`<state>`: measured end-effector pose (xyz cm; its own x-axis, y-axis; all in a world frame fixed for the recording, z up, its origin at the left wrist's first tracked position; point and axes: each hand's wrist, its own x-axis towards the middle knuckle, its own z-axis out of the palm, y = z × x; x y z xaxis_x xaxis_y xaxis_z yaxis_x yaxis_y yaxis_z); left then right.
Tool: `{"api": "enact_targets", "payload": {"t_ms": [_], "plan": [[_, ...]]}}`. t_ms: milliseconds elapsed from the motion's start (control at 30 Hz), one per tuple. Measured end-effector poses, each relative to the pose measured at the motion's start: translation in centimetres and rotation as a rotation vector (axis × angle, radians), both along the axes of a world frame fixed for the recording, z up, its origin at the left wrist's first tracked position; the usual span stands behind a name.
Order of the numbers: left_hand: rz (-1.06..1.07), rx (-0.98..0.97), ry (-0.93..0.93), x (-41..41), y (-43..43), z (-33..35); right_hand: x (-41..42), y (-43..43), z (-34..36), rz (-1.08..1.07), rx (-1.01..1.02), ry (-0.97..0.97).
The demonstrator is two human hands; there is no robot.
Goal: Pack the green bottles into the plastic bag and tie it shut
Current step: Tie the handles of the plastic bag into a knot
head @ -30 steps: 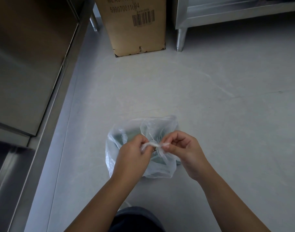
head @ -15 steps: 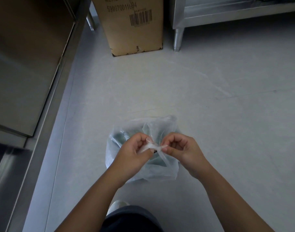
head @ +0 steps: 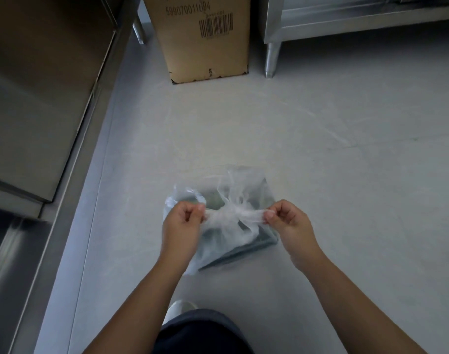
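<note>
A clear plastic bag [head: 246,190] sits on the grey floor in the lower middle of the head view. Greenish bottles [head: 244,249] show dimly through its film; how many I cannot tell. My left hand [head: 182,226] pinches one twisted end of the bag's top, and my right hand [head: 289,223] pinches the other end. The two ends stretch sideways from a bunched knot [head: 231,213] between my hands, above the bag.
A tall cardboard box [head: 203,39] with a barcode stands on the floor ahead. Steel cabinets [head: 39,98] line the left side. A steel table leg [head: 270,60] stands at the upper right. My shoe [head: 180,307] and dark trouser leg are below.
My hands were close together over the bag's top; now they have moved apart sideways, drawing the twisted ends out taut from the knot.
</note>
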<state>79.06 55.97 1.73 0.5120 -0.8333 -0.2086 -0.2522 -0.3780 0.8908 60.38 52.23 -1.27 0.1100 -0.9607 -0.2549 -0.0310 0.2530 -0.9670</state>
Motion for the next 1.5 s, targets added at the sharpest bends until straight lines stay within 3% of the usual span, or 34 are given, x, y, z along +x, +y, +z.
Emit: {"api": "enact_targets", "payload": {"t_ms": [300, 533, 800, 967, 1200, 1333, 1500], "plan": [[0.199, 0.088, -0.07, 4.2, 1.2, -5.0, -4.1, -0.8, -3.9, -0.355, 0.142, -0.018], [0.192, 0.096, -0.03, 4.8, 2.1, -6.2, -4.3, -0.5, -4.9, -0.432, 0.263, -0.037], [0.14, -0.006, 0.195, 3.2, 2.0, -4.6, -2.6, -0.3, -4.4, -0.308, 0.283, -0.049], [0.083, 0.047, 0.282, 3.0, 1.5, -4.6, -1.5, -0.3, -3.5, -0.301, 0.292, -0.32], [0.219, -0.033, 0.531, 2.5, 0.6, -4.2, -0.4, -0.3, -3.5, -0.276, 0.246, -0.479], [0.248, -0.014, 0.644, 1.7, -0.1, -4.3, 0.1, -0.5, -4.0, -0.336, 0.317, -0.529], [0.23, 0.067, 0.421, 1.4, -2.2, -4.8, 0.1, -1.4, -4.9, -0.519, 0.475, -0.528]]}}
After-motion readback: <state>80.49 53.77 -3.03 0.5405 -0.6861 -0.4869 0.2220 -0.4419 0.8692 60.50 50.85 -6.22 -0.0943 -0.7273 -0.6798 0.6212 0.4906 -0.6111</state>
